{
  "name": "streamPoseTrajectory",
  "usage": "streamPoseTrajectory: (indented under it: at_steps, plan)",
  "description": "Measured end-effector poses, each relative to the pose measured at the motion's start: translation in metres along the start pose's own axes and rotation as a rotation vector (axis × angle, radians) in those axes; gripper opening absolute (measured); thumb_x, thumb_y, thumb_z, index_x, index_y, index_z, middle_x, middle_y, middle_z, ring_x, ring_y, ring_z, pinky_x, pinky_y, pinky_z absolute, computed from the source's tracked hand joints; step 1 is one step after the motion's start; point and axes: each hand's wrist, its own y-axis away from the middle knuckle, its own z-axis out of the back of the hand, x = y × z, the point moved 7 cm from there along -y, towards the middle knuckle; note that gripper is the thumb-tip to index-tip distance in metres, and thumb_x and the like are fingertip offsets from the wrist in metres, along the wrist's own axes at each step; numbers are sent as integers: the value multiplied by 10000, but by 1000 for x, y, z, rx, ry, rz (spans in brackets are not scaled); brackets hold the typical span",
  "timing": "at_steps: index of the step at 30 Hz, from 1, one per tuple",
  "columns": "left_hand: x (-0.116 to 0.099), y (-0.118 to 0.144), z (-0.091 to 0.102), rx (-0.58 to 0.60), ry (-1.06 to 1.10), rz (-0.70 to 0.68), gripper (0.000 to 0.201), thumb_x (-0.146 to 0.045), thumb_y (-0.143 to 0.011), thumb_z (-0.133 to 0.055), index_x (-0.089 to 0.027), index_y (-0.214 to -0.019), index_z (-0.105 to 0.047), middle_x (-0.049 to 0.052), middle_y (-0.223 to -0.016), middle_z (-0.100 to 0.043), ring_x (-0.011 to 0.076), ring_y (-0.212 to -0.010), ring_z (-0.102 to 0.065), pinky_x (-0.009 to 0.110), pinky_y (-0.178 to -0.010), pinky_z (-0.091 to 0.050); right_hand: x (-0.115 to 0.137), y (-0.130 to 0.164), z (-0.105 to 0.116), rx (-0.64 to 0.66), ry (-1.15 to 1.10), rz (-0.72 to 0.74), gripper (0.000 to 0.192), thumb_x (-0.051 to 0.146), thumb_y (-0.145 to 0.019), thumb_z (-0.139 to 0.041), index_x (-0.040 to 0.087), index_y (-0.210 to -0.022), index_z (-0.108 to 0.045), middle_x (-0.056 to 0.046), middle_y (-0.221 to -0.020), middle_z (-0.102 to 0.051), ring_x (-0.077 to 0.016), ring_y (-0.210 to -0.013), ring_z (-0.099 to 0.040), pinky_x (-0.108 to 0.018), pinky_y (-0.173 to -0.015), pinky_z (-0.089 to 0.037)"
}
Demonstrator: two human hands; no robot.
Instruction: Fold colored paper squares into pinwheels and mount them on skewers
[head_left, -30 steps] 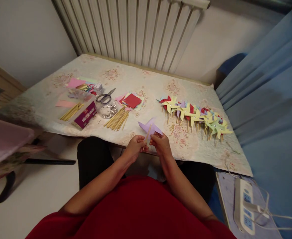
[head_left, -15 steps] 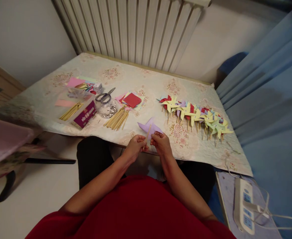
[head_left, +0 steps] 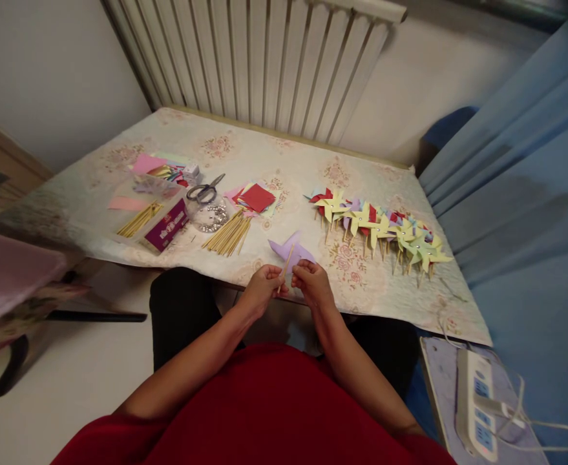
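My left hand pinches a thin wooden stick, which slants up and away from me. Beyond its upper part is a purple paper pinwheel near the table's front edge. Close to the stick and overlapping the pinwheel's near right side is my right hand, thumb and fingers drawn together. What lies between those fingertips is too small to tell. Left of the pinwheel, a bundle of wooden sticks rests on the cloth, beside a clear round container of small shiny pins.
Finished paper pinwheels on sticks lie in a row to the right. Paper squares, scissors and a purple-labelled box holding sticks are at centre and left. A power strip with cables sits at lower right.
My right fingertips have shifted slightly and sit a little lower against the pinwheel. The left hand keeps its pinch on the stick. The whole view has tilted very slightly.
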Motion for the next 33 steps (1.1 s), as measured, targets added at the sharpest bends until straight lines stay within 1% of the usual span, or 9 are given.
streamPoseTrajectory:
  at_steps: [4, 7, 12, 14, 17, 23, 27, 33]
  plan:
    - [0, 1, 1, 1, 2, -6, 230, -156, -711, -688, -159, -871, -523, -29, -621, -598, 106, -540, -602, 232, -563, -476, -6, 4, 7, -4, 36, -20, 335, 278, -558, -800, 178, -808, -602, 52, -600, -627, -83, -438, -542, -204, -446, -443]
    - [-1, 2, 1, -12, 13, 5, 257, -168, -699, -715, -157, -871, -524, -30, -617, -591, 107, -539, -600, 237, -567, -481, -15, 6, 10, 6, 81, -56, 302, 287, -564, -792, 174, -788, -625, 37, -643, -654, -77, -456, -530, -201, -450, -426]
    - [-4, 5, -5, -9, 41, 34, 293, -167, -700, -717, -159, -903, -505, -31, -613, -597, 106, -505, -589, 252, -566, -494, -28, 9, 3, 133, 97, -106, 226, 339, -620, -759, 175, -733, -653, 38, -599, -632, -84, -490, -528, -203, -491, -418]
    - [-6, 6, -6, -15, 35, 37, 282, -147, -711, -690, -159, -918, -499, -34, -605, -594, 107, -497, -586, 251, -561, -492, -31, 10, 0, 158, 88, -122, 217, 350, -634, -752, 176, -722, -655, 38, -595, -626, -84, -492, -527, -201, -494, -413]
    - [-7, 8, -7, -10, 32, 38, 270, -138, -719, -672, -160, -921, -495, -33, -610, -595, 109, -506, -594, 253, -571, -496, -31, 11, -2, 151, 76, -132, 227, 359, -630, -758, 179, -720, -652, 38, -593, -623, -90, -495, -534, -206, -496, -422]
    - [-5, 8, -6, -15, 29, 38, 299, -172, -708, -712, -161, -916, -497, -38, -618, -587, 113, -519, -602, 260, -581, -500, -29, 12, -3, 109, 108, -117, 259, 376, -604, -775, 185, -722, -646, 8, -629, -661, -128, -548, -592, -234, -519, -469]
    - [-4, 7, -7, 3, 33, 40, 286, -184, -714, -712, -163, -903, -498, -33, -615, -594, 119, -519, -608, 260, -577, -502, -32, 10, -2, 126, 78, -135, 244, 357, -609, -771, 184, -722, -641, 16, -633, -656, -120, -540, -592, -239, -536, -476]
    - [-5, 8, -7, -2, 38, 45, 236, -142, -736, -669, -159, -887, -490, -21, -614, -609, 116, -514, -608, 259, -578, -507, -33, 10, -3, 128, 52, -140, 212, 325, -617, -768, 183, -716, -645, 26, -640, -647, -113, -532, -586, -242, -542, -465]
